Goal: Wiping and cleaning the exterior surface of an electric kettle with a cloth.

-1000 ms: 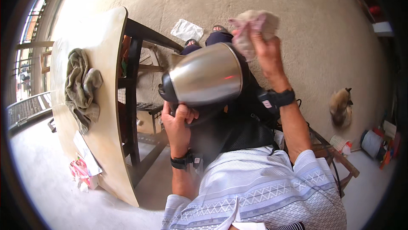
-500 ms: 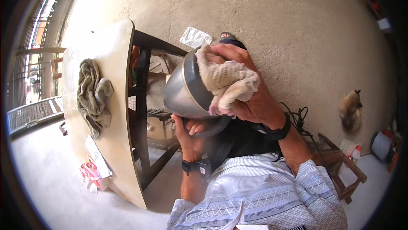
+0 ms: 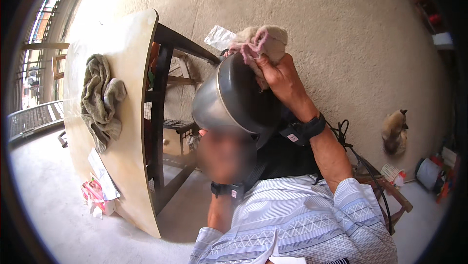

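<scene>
A silver, rounded kettle with a wide dark band and dark base is tilted on its side above my lap. My left hand is under its lower side, holding it up; a blur covers most of the fingers, though a thumb tip shows against the metal. My right hand grips a crumpled beige cloth with pink edging and presses it over the upper rim of the dark base.
On the left stands a pale tabletop with dark legs, bearing a grey-green towel and a red-and-white packet. A cat is on the floor at right. Black cables hang beside a wooden stool.
My right hand and the cloth have moved up and away, from the side of the dark base to its upper rim. More of the dark base shows now. The kettle has turned slightly.
</scene>
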